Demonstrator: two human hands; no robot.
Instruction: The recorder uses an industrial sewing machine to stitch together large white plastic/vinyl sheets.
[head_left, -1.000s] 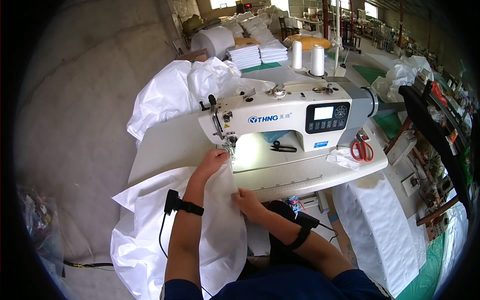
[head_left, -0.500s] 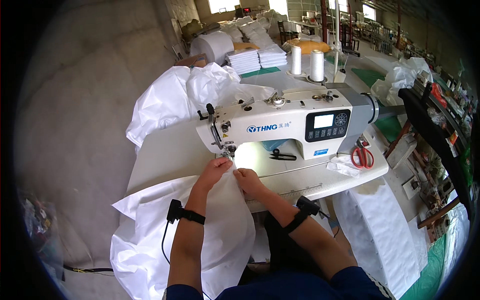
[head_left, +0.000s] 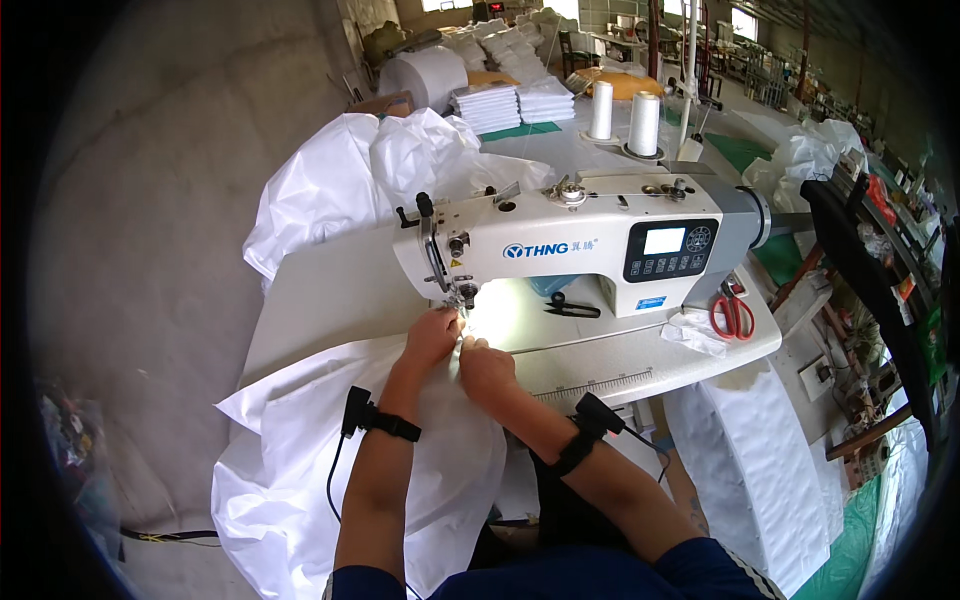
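Observation:
A white sewing machine (head_left: pixel 600 222) stands on the table, its lamp lighting the spot by the needle and presser foot (head_left: pixel 467 297). White sheet fabric (head_left: pixel 330 425) runs from there over the front edge and hangs in folds around my left forearm. My left hand (head_left: pixel 432 337) is closed on the fabric edge just in front of the presser foot. Close by, to the right and slightly nearer me, my right hand (head_left: pixel 487 368) pinches the same edge with curled fingers. The fingertips of both hands are partly hidden.
Black thread snips (head_left: pixel 572 307) lie under the machine arm. Red-handled scissors (head_left: pixel 733 316) rest at the right end of the table. Two white thread cones (head_left: pixel 645 125) stand behind the machine. A heap of white fabric (head_left: pixel 345 190) lies at the far left.
My right hand has moved closer to my left, its wrist more bent and its fingers curled further over the fabric edge. The whole view has shifted slightly.

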